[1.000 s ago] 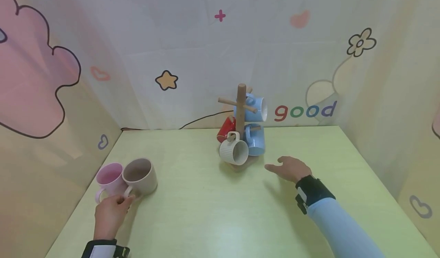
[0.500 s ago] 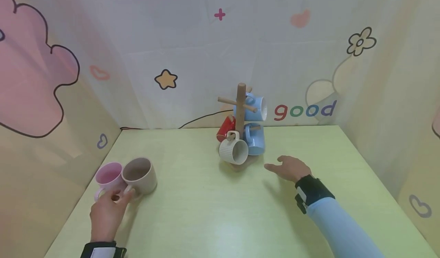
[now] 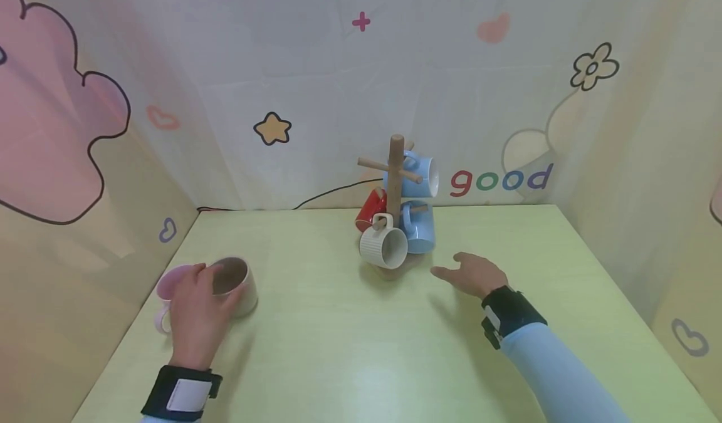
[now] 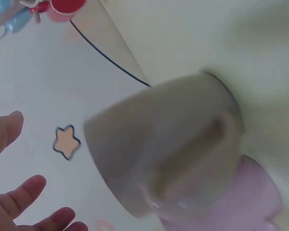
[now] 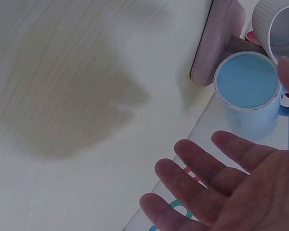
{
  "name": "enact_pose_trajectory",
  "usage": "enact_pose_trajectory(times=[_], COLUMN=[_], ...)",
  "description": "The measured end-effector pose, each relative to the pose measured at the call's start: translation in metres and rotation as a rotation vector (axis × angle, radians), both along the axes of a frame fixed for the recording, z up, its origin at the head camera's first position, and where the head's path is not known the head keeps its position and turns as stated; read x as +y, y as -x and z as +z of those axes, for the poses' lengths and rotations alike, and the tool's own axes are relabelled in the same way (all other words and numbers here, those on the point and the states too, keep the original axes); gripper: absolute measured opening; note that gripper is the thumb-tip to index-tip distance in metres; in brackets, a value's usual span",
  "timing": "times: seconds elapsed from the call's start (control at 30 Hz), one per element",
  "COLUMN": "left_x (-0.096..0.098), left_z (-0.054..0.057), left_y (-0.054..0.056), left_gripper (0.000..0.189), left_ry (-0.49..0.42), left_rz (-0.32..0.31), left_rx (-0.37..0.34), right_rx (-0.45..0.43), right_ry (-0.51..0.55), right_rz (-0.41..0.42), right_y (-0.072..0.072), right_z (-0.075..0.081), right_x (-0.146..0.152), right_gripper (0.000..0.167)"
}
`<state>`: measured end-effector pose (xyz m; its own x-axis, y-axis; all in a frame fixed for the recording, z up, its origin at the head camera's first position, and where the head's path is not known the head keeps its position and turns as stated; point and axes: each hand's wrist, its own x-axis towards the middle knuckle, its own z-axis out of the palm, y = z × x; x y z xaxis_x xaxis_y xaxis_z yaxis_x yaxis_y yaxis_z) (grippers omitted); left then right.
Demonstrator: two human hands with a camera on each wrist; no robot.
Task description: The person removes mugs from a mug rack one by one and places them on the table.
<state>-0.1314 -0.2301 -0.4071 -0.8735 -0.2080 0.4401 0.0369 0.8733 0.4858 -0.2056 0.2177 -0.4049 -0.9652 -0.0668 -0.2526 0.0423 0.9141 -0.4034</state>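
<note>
At the table's left, a beige mug and a pink mug stand upright side by side. My left hand hovers over their near side, thumb and fingers spread; in the left wrist view its fingertips are apart from the beige mug. The beige mug's handle points toward that wrist camera. My right hand holds nothing and hangs above the table, fingers extended, to the right of a wooden mug tree. The right wrist view shows its palm near a light-blue mug.
On the mug tree hang a ribbed white mug, a red mug, an upper blue mug and a lower blue mug. Bare wooden pegs jut from its top. A printed curtain stands behind the table.
My left hand has moved forward and up from beside the mug handles to over the mugs, and its fingers have spread. Both mugs stay put. The right hand has barely moved.
</note>
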Motion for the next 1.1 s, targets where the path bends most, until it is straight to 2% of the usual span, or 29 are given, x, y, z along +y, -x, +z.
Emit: enact_pose_trajectory(times=[0.2,0.47,0.67,0.83,1.1], left_x=[0.032,0.063,0.08,0.092,0.106], left_z=[0.007,0.004,0.001,-0.003,-0.012], left_y=[0.017,0.044,0.063,0.078,0.098], left_gripper=[0.057,0.062,0.069,0.073,0.076], left_ry=[0.056,0.062,0.031,-0.025,-0.085], left_rz=[-0.112,-0.238,-0.252,-0.242,-0.226], left_rx=[-0.047,-0.14,-0.286,-0.424,-0.515], right_rx=[0.023,0.021,0.044,0.028,0.002], right_ry=[0.002,0.031,0.056,0.085,0.139], right_rz=[0.009,-0.01,-0.002,-0.009,-0.055], right_y=[-0.001,0.0,0.001,0.001,0.0], right_z=[0.004,0.006,0.006,0.006,0.006], right_x=[-0.005,-0.015,-0.023,-0.031,-0.042], right_gripper=[0.081,0.084,0.089,0.093,0.098])
